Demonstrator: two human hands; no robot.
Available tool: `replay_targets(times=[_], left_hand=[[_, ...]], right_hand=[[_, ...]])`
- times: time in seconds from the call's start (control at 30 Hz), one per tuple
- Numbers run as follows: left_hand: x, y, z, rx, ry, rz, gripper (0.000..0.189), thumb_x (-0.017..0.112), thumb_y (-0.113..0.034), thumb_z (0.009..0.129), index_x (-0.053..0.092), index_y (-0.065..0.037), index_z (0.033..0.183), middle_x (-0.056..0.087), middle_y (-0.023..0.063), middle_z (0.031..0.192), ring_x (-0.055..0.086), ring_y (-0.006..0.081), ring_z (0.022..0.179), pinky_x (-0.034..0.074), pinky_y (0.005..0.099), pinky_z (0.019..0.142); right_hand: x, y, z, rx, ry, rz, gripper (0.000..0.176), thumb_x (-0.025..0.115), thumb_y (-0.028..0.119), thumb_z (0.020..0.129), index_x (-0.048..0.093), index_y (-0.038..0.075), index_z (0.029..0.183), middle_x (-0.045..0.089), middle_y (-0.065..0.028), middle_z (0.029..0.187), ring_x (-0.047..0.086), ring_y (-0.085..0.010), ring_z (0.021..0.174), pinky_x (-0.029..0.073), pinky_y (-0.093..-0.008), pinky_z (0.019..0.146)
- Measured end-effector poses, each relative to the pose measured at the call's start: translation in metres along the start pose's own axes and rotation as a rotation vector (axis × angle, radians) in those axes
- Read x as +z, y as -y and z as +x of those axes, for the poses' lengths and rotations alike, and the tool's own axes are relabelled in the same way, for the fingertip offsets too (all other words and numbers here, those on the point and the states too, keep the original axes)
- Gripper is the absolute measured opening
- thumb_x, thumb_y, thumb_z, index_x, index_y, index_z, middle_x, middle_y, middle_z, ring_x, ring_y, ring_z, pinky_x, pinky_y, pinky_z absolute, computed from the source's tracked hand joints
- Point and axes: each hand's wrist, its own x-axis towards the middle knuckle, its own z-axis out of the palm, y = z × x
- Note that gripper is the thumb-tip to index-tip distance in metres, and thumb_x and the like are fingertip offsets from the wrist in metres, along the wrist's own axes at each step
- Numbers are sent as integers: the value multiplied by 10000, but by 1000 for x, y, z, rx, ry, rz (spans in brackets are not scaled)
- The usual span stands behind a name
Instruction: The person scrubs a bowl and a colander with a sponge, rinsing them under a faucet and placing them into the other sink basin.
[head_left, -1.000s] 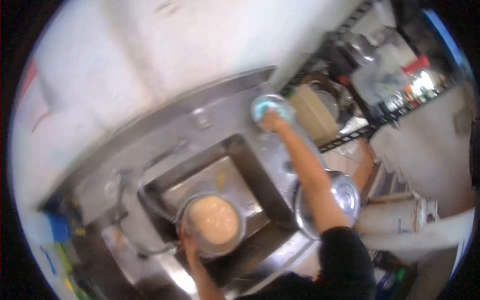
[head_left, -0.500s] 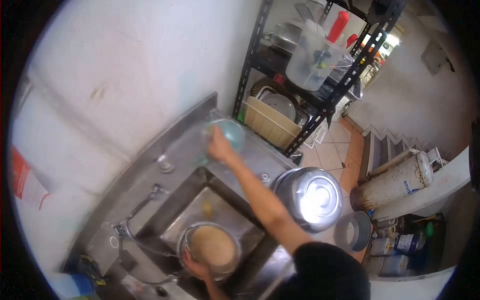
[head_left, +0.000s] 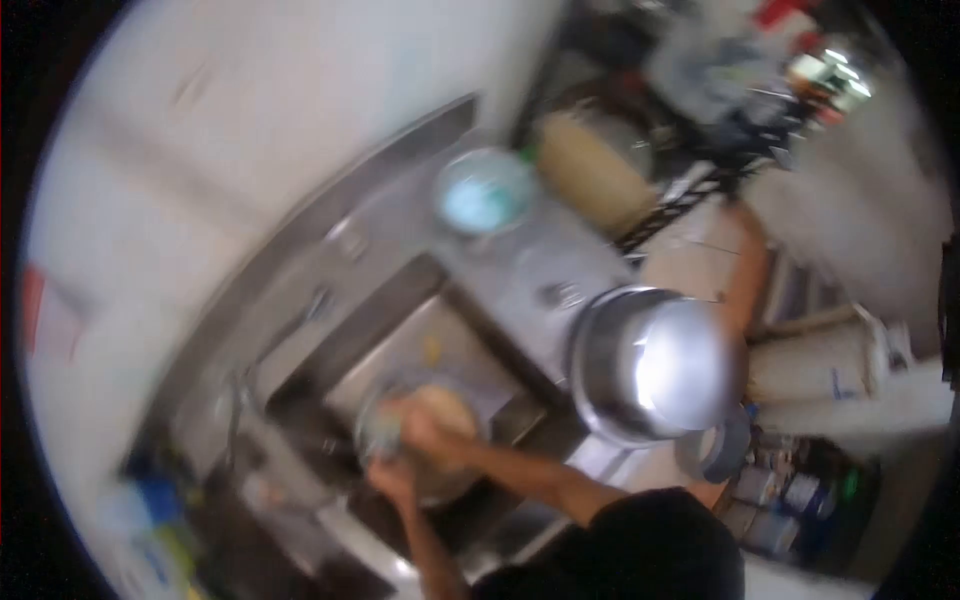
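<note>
A round bowl (head_left: 462, 482) with a tan inside is held over the sink (head_left: 345, 375). My left hand (head_left: 392, 476) grips its near left rim, fingers closed. Reaching across from the right, my right hand (head_left: 425, 422) is over the bowl's left part, its fingers bunched together. Motion smears that hand, and a greyish-green patch shows by its fingertips; I cannot tell what it holds. A clear bowl (head_left: 484, 192) with teal contents stands on the counter beyond the sink. A small yellow bit (head_left: 432, 348) lies in the basin.
A large shiny metal pot (head_left: 625, 365) stands at the counter's right end. The faucet (head_left: 290, 330) lies along the sink's left side. Behind are a black rack (head_left: 680, 205) and a cream-coloured bin (head_left: 590, 170). A gas cylinder (head_left: 815, 360) is at the right.
My right hand has come back from the teal-filled bowl to the bowl in the sink. My left hand stays at that bowl's rim. The whole view has shifted and blurred.
</note>
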Motion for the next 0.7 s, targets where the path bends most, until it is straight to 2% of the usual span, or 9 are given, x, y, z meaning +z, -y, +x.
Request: replay_targets(times=[0.1, 0.13, 0.17, 0.23, 0.3, 0.37, 0.43, 0.57, 0.7], left_hand=[[15, 17, -5, -13, -95, 122, 531, 586, 37, 635, 627, 6, 1164, 598, 207, 1211, 550, 312, 1156, 376, 376, 1032], [11, 11, -1, -40, -127, 169, 571, 582, 46, 623, 615, -10, 1191, 599, 217, 1201, 559, 328, 1140, 383, 377, 1025], [9, 29, -2, -67, -134, 137, 553, 577, 49, 634, 617, -8, 1182, 593, 222, 1205, 556, 336, 1147, 386, 384, 1022], [-6, 22, 12, -301, -17, 134, 560, 559, 71, 633, 615, -8, 1184, 588, 220, 1217, 548, 337, 1161, 382, 384, 1026], [-9, 17, -1, -528, 147, 94, 569, 541, 93, 632, 613, -9, 1187, 582, 218, 1229, 541, 339, 1175, 379, 385, 1031], [3, 30, 0, -35, -99, 211, 551, 534, 96, 686, 602, -23, 1219, 583, 201, 1242, 548, 272, 1189, 389, 345, 1020], [5, 22, -7, -26, -105, 260, 541, 542, 87, 692, 603, -24, 1219, 589, 199, 1234, 556, 275, 1178, 395, 345, 1015], [12, 33, -5, -117, -121, 221, 559, 530, 96, 682, 608, -38, 1219, 594, 181, 1232, 539, 274, 1201, 393, 347, 1017], [14, -5, -10, -42, -147, 310, 517, 563, 80, 693, 629, -47, 1189, 613, 166, 1203, 552, 308, 1181, 405, 355, 1010]], right_hand=[[-6, -139, 19, 626, -396, 556, 323, 333, 166, 963, 626, 49, 1034, 603, -56, 869, 571, -211, 811, 471, -351, 845], [19, -13, 31, 386, -450, 181, 271, 434, -12, 853, 682, 45, 943, 656, -63, 860, 608, -222, 777, 499, -364, 801], [40, 3, 23, 431, -384, 220, 271, 434, -12, 853, 682, 45, 943, 656, -63, 860, 608, -222, 777, 499, -364, 801], [50, 11, 11, -276, -152, -310, 410, 453, -142, 715, 688, 37, 998, 680, -113, 989, 633, -228, 893, 496, -345, 842], [38, -16, 14, -194, -187, -264, 432, 452, -153, 675, 696, 33, 980, 680, -127, 1009, 633, -236, 936, 484, -338, 873], [21, -36, 40, -161, -239, -223, 455, 451, -164, 636, 704, 29, 962, 681, -141, 1028, 633, -243, 979, 472, -331, 905], [16, -33, 46, 317, -461, -146, 457, 430, -158, 643, 695, 10, 975, 679, -139, 1023, 607, -255, 1059, 438, -336, 961], [46, -8, 13, -174, -204, -317, 472, 421, -141, 666, 684, 21, 1022, 682, -136, 1034, 626, -202, 977, 481, -300, 876], [0, -47, 53, 229, -392, -126, 479, 395, -166, 680, 681, 10, 1021, 680, -135, 1051, 614, -194, 1021, 459, -310, 923]])
